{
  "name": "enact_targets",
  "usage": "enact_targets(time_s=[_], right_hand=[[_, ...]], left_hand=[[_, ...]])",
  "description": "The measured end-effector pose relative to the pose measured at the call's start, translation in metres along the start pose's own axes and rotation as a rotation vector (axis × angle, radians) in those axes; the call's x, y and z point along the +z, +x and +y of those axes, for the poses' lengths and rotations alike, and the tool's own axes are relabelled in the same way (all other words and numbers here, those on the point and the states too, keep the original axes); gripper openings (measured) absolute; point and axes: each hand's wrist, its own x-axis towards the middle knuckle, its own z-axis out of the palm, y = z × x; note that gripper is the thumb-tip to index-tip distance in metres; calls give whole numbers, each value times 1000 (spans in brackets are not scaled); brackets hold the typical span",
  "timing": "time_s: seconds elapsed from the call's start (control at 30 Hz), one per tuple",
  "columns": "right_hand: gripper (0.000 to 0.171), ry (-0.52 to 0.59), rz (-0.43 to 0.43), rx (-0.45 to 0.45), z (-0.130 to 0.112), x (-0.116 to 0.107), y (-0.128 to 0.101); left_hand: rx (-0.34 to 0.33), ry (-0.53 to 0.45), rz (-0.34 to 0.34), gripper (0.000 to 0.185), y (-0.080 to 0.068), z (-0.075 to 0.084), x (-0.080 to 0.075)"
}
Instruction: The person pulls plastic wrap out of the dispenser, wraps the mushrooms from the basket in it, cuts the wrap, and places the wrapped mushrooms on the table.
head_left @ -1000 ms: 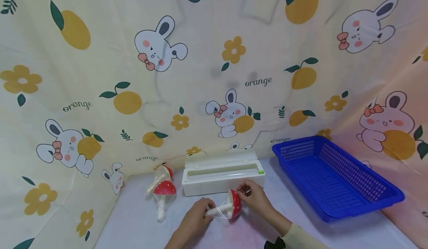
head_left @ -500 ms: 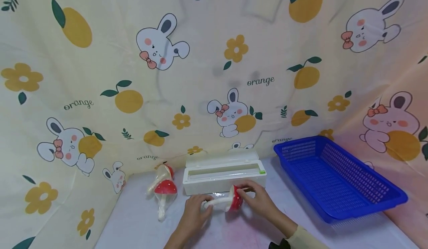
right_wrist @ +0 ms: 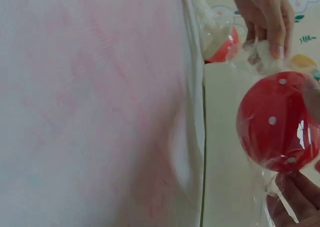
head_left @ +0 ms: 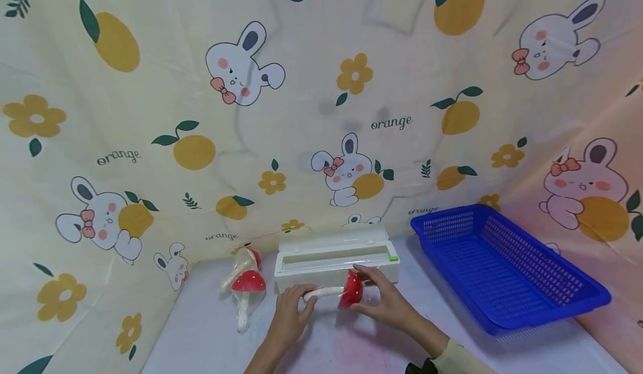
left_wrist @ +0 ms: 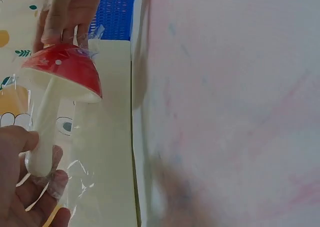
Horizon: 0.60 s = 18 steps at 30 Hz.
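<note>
A toy mushroom with a white-dotted red cap (head_left: 351, 291) and a white stem (left_wrist: 46, 114) lies sideways between my hands, wrapped in clear plastic film. My left hand (head_left: 291, 313) pinches the stem's lower end between thumb and fingers. At the cap side, my right hand (head_left: 385, 302) holds the cap and its film with thumb and fingers spread around it; in the right wrist view the dotted cap (right_wrist: 272, 120) hides part of the grip. Just behind stands a long white box (head_left: 321, 276) with its lid raised and a green tab (head_left: 393, 258) at its right end.
Two more red-capped mushrooms in clear film lie on the left: a nearer mushroom (head_left: 248, 282) and a farther mushroom (head_left: 257, 258). A blue plastic basket (head_left: 532, 319) stands on the right. A patterned cloth (head_left: 301, 111) hangs behind the white tabletop (head_left: 201, 329).
The mushroom has been raised and moved back toward the white box, its cap turning away. My right hand has gone from pinching the cap's edge to spreading around the cap.
</note>
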Motion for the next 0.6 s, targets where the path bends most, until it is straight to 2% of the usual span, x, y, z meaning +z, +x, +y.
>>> enact_targets(time_s=[0.13, 0.33, 0.43, 0.6], right_hand=[[102, -63, -30, 41, 1, 2, 1], [101, -150, -33, 66, -2, 5, 8], [97, -139, -33, 81, -5, 3, 15], [89, -83, -59, 191, -10, -6, 27]], left_hand=[[-26, -71, -29, 26, 7, -1, -2], [-67, -174, -82, 21, 18, -1, -8], [-83, -206, -92, 22, 23, 0, -12], [-75, -230, -127, 33, 31, 3, -21]])
